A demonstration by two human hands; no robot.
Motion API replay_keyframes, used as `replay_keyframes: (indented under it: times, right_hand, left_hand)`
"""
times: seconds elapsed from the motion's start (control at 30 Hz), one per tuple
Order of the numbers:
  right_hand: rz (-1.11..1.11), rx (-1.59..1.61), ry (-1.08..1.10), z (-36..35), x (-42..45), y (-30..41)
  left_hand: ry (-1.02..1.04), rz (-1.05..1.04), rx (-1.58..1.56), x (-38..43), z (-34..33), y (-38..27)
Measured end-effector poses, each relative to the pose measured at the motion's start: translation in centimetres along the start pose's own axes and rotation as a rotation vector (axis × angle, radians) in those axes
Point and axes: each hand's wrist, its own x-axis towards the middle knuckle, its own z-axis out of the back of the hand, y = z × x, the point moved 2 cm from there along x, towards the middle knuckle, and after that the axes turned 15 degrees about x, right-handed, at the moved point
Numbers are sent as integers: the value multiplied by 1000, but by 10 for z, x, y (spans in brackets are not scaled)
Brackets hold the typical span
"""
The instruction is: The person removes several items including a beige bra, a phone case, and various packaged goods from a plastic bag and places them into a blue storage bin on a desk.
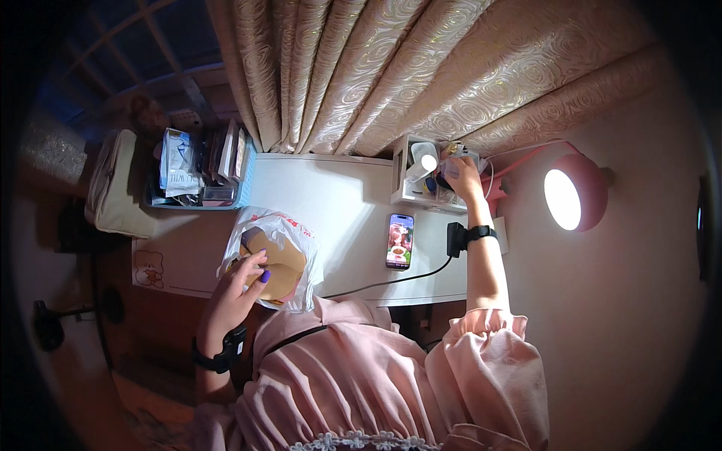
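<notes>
My left hand (240, 287) lies over the near left side of a white plastic bag (309, 253). Its thumb and fingers are apart against tan, rounded, flat pieces (282, 265) that show through the bag's mouth; what they are made of is unclear. Stretched to the back of the desk, my right hand (467, 179) reaches into a white organizer box (401, 189). Its fingertips are at a clear plastic item (450, 168), and I cannot tell whether they grip it. A white cylindrical bottle (422, 168) leans in the same box.
A lit smartphone (400, 241) lies on the white desk mat (355, 225). A black cable (389, 281) runs from my right wrist. Right of the box stands a pink lamp (586, 191), switched on. A blue basket (245, 191) and a beige bag (124, 191) occupy the left; curtains (361, 79) hang behind.
</notes>
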Motion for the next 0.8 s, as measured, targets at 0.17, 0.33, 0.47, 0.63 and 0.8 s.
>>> replay_keyframes:
  times: [0.17, 0.33, 0.47, 0.63, 0.8]
  right_hand:
    - [16, 21, -107, 3, -7, -2]
    - [52, -111, -156, -4, -11, -12]
    - [8, -87, -186, -3, -16, -23]
    - [161, -12, -377, 21, -29, 10]
    - [-6, 582, -41, 28, -73, 174]
  left_hand:
    - [-4, 7, 1, 1, -2, 3]
    - [66, 4, 42, 6, 0, -3]
    - [-12, -23, 26, 6, 4, 2]
    - [-303, 79, -105, -2, 36, 31]
    - [-379, 135, 120, -16, 44, 44]
